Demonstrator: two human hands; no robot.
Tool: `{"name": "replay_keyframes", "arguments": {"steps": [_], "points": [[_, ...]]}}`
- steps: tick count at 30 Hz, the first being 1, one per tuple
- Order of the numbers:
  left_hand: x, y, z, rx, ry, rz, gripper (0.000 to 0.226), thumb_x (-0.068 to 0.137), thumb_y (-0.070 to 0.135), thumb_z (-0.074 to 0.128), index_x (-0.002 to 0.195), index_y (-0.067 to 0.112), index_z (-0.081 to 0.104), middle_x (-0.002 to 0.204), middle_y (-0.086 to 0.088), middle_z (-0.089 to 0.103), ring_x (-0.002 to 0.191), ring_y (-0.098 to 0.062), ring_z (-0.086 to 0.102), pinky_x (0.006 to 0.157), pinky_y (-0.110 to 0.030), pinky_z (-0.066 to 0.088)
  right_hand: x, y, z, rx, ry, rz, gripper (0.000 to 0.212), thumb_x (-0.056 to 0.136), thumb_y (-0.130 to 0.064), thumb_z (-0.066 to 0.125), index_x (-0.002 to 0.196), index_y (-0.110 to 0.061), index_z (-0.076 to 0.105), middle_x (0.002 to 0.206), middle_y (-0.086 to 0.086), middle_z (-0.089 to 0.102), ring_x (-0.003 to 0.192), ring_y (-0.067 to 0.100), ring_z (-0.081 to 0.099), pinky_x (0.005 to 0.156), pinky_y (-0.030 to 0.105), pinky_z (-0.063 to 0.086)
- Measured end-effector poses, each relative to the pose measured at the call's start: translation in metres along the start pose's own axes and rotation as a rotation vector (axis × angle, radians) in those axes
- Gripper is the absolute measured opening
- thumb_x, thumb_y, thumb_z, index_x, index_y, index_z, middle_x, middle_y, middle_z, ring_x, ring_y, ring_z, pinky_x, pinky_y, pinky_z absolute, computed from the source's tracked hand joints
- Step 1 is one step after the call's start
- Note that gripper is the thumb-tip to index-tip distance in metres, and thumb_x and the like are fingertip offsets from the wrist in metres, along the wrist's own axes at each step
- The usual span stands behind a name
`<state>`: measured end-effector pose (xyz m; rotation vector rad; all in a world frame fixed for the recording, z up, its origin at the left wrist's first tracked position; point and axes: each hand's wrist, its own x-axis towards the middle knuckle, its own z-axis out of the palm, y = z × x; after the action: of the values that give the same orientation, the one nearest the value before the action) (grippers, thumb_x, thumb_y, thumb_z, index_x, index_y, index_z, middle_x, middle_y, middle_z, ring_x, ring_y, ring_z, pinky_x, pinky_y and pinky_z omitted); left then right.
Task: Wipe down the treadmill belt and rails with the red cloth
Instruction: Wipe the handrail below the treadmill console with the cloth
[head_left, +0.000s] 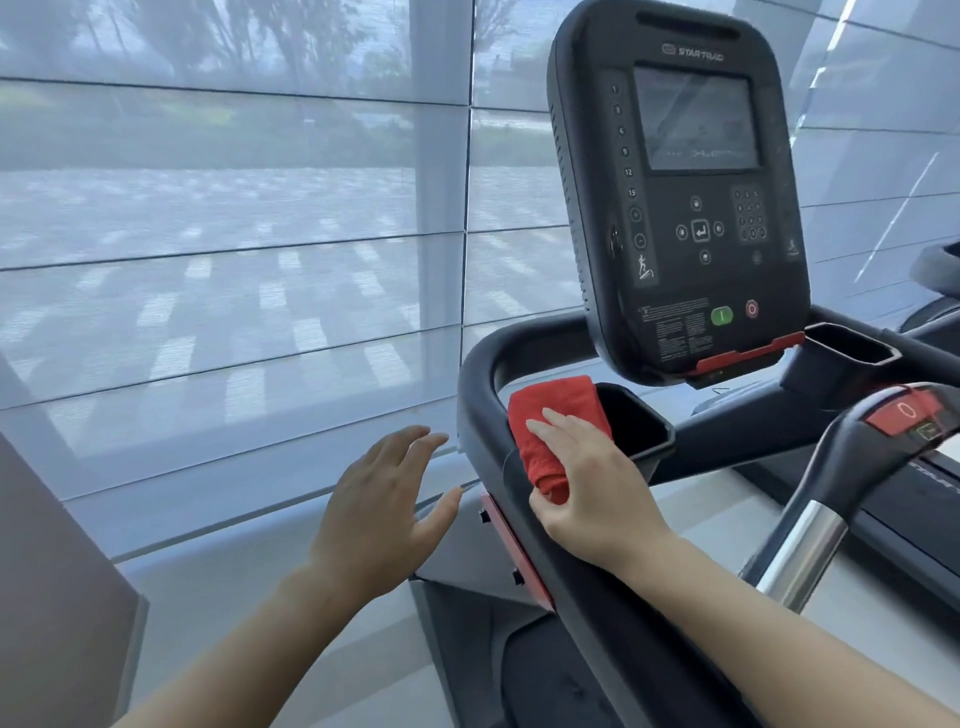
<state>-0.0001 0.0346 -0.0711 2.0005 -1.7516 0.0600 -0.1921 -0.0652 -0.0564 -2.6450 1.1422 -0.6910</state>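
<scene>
The red cloth (553, 415) lies folded on the treadmill's black left handrail (480, 415), beside the left cup holder (636, 426). My right hand (587, 478) presses on it with fingers laid fairly straight over the top, thumb under the cloth's near end. My left hand (387, 506) hovers open to the left of the rail, fingers spread, holding nothing and touching nothing. The belt is mostly hidden; a dark strip of it (935, 483) shows at far right.
The black console (680, 192) with screen and buttons rises above the cloth. A centre handle (841, 467) with a red stop switch and chrome post stands at right. A second cup holder (852, 351) sits right of the console. Shaded windows (234, 234) fill the left.
</scene>
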Motion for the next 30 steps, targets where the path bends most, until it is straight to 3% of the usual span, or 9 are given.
{"name": "replay_keyframes", "arguments": {"steps": [3, 6, 12, 16, 20, 27, 30], "points": [[-0.015, -0.014, -0.004, -0.033, -0.02, 0.013, 0.06, 0.084, 0.056, 0.033, 0.137, 0.028, 0.038, 0.143, 0.01, 0.038, 0.131, -0.01, 0.035, 0.106, -0.027, 0.03, -0.006, -0.009, -0.005, 0.046, 0.092, 0.007, 0.057, 0.076, -0.014, 0.066, 0.131, -0.013, 0.055, 0.138, 0.005, 0.052, 0.13, 0.018, 0.045, 0.109, 0.024, 0.03], [-0.03, -0.036, -0.013, -0.049, -0.023, 0.04, 0.054, 0.088, 0.052, 0.041, 0.137, 0.027, 0.039, 0.141, 0.011, 0.04, 0.13, -0.009, 0.036, 0.105, -0.026, 0.03, -0.01, -0.029, -0.008, 0.07, 0.181, 0.03, 0.051, 0.074, -0.01, 0.069, 0.124, -0.011, 0.061, 0.131, 0.004, 0.058, 0.123, 0.017, 0.052, 0.104, 0.02, 0.033], [-0.056, -0.087, -0.036, -0.088, -0.031, 0.07, 0.06, 0.084, 0.055, 0.034, 0.136, 0.027, 0.04, 0.141, 0.011, 0.041, 0.13, -0.009, 0.037, 0.105, -0.024, 0.03, -0.02, -0.099, 0.017, 0.17, 0.252, 0.017, 0.048, 0.073, -0.009, 0.07, 0.119, -0.014, 0.063, 0.123, -0.004, 0.061, 0.115, 0.006, 0.055, 0.102, 0.012, 0.035], [-0.081, -0.129, -0.038, -0.109, -0.061, 0.064, 0.057, 0.085, 0.053, 0.038, 0.134, 0.025, 0.042, 0.139, 0.009, 0.043, 0.127, -0.011, 0.04, 0.103, -0.025, 0.031, -0.032, -0.14, 0.066, 0.263, 0.197, 0.088, 0.046, 0.072, -0.011, 0.066, 0.118, -0.016, 0.064, 0.115, -0.016, 0.058, 0.11, -0.004, 0.052, 0.098, 0.006, 0.033], [-0.118, -0.168, -0.025, -0.122, -0.156, 0.009, 0.051, 0.089, 0.045, 0.048, 0.135, 0.023, 0.042, 0.138, 0.008, 0.043, 0.125, -0.013, 0.041, 0.101, -0.027, 0.034, -0.053, -0.166, 0.128, 0.34, 0.091, 0.204, 0.045, 0.072, -0.006, 0.067, 0.115, -0.017, 0.065, 0.111, -0.014, 0.061, 0.103, -0.008, 0.051, 0.093, 0.002, 0.032], [-0.171, -0.185, 0.014, -0.102, -0.373, -0.063, 0.053, 0.091, 0.044, 0.045, 0.138, 0.021, 0.039, 0.142, 0.003, 0.041, 0.129, -0.015, 0.038, 0.105, -0.027, 0.028, -0.103, -0.164, 0.2, 0.395, -0.123, 0.331, 0.047, 0.072, -0.01, 0.065, 0.117, -0.019, 0.064, 0.119, -0.005, 0.064, 0.109, 0.007, 0.057, 0.092, 0.001, 0.031], [-0.18, -0.169, 0.037, -0.108, -0.423, -0.071, 0.054, 0.091, 0.047, 0.041, 0.137, 0.019, 0.041, 0.14, 0.002, 0.043, 0.129, -0.017, 0.039, 0.105, -0.028, 0.03, -0.123, -0.144, 0.21, 0.382, -0.182, 0.38, 0.047, 0.072, -0.013, 0.063, 0.119, -0.019, 0.063, 0.122, -0.003, 0.063, 0.113, 0.01, 0.056, 0.095, 0.008, 0.033]]}}
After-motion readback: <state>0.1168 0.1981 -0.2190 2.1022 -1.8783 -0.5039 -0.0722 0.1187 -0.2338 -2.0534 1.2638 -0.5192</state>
